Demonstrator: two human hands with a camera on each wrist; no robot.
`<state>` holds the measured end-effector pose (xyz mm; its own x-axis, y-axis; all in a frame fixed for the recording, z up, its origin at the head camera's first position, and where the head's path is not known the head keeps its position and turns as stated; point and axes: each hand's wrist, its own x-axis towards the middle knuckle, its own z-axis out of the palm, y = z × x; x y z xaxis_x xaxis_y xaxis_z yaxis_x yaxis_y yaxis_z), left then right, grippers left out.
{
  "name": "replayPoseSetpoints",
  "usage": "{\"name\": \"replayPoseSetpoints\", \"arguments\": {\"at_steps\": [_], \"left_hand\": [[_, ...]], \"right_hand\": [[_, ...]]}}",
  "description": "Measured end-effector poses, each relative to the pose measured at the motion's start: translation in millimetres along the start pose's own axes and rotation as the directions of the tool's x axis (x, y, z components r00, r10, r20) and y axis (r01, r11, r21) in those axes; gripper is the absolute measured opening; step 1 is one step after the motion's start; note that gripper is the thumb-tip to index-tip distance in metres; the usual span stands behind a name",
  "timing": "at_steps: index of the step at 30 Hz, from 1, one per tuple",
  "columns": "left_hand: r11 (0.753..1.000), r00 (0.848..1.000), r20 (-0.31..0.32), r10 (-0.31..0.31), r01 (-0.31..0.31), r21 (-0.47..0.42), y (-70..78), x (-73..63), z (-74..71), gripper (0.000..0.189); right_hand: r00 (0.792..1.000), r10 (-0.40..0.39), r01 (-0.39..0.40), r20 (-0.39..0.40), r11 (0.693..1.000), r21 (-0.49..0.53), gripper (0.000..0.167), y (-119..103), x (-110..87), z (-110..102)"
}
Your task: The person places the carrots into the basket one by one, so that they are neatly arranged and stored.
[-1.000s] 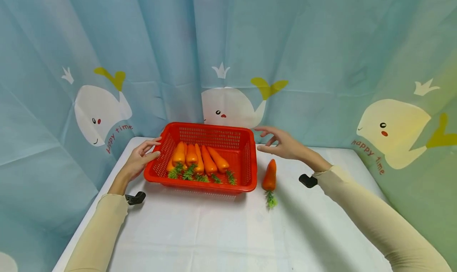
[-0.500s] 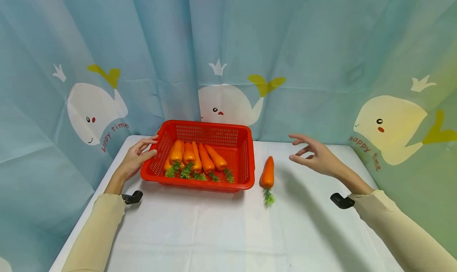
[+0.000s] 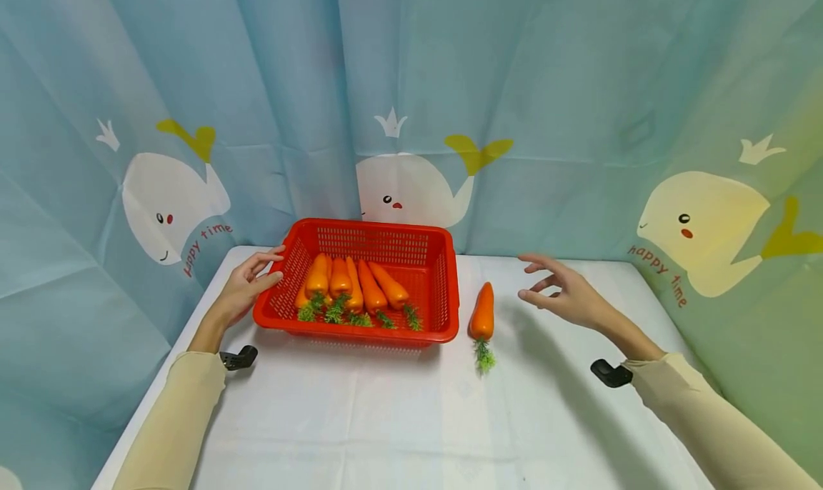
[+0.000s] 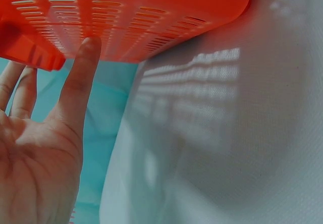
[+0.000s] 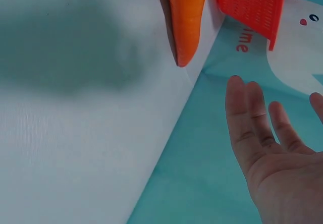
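Note:
A red perforated plastic basket (image 3: 360,338) holds several orange carrots (image 3: 341,277) with green leafy tops. At its left end is my left hand (image 3: 239,290), fingers at the rim. In the left wrist view, the straight thumb (image 4: 81,82) is at the slotted side wall; whether it presses there I cannot tell. A single carrot (image 3: 482,313) lies on the table to the right of the basket, its tip pointing away from me. Right of this carrot and apart from it, my right hand (image 3: 569,295) hovers with loosely bent fingers and nothing in them.
A white cloth covers the table (image 3: 386,418). Blue curtains (image 3: 553,83) printed with whales surround its back and sides, and the basket stands close to the back one. Dark wrist cameras (image 3: 239,358) are worn on both arms.
My right hand has moved from beside the basket's right end to the right, past the single carrot, and dipped slightly. My left hand, the basket and the carrots keep their places.

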<state>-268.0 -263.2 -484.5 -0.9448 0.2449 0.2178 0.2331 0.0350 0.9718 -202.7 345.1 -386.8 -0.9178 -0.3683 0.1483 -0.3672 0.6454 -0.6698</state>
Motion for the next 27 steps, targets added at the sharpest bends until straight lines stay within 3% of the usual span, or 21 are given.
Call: {"name": "replayPoseSetpoints", "arguments": {"at_steps": [5, 9, 15, 27], "left_hand": [[1.0, 1.0, -0.003, -0.002, 0.002, 0.003, -0.4, 0.0, 0.0, 0.033], [1.0, 1.0, -0.01, -0.012, 0.012, 0.02, 0.4, 0.0, -0.9, 0.033], [1.0, 1.0, -0.007, -0.016, 0.016, 0.025, 2.1, 0.2, -0.8, 0.033], [0.999, 0.999, -0.022, -0.035, 0.035, 0.018, 4.7, 1.3, -0.1, 0.033]], "right_hand": [[0.999, 0.014, -0.017, 0.042, 0.998, 0.066, 0.066, 4, 4.6, 7], [0.991, 0.067, -0.083, 0.112, 0.985, 0.148, 0.068, 10, 11.3, 15], [0.962, 0.173, -0.221, 0.21, 0.947, 0.232, 0.068, 20, 21.1, 31], [0.916, 0.251, -0.341, 0.312, 0.899, 0.277, 0.069, 24, 31.4, 61]]}}
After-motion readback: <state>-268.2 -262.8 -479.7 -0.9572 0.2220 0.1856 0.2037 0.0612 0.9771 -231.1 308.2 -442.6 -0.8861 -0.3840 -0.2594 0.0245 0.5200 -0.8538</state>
